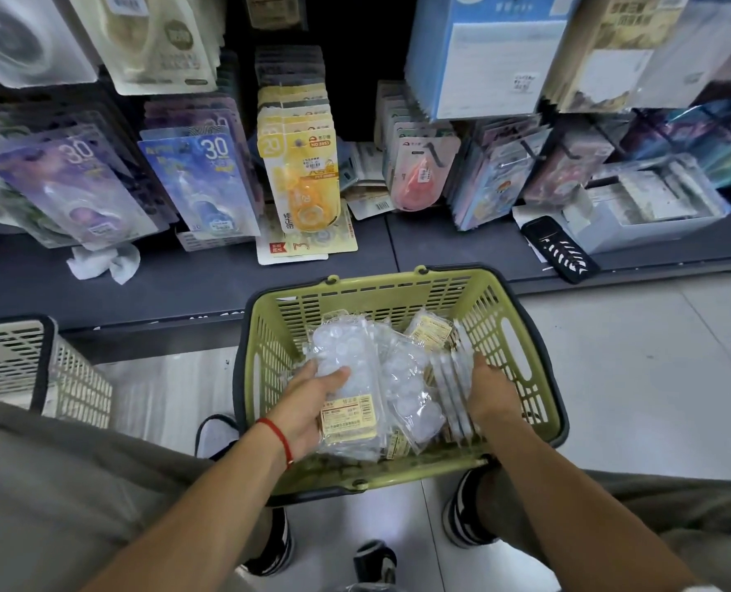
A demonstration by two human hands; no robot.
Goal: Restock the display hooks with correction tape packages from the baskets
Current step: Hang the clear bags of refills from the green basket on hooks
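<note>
Shop floor below stocked hooks (pixel 530 153), green basket (pixel 522 361) between my feet, left hand (pixel 312 403) gripping clear package stack (pixel 346 390), right hand (pixel 490 390) curled around upright packages (pixel 451 386).

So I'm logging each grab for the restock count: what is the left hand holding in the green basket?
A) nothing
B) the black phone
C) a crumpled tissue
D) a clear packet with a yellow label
D: the left hand grips a clear packet with a yellow label, inside the green basket.
</note>
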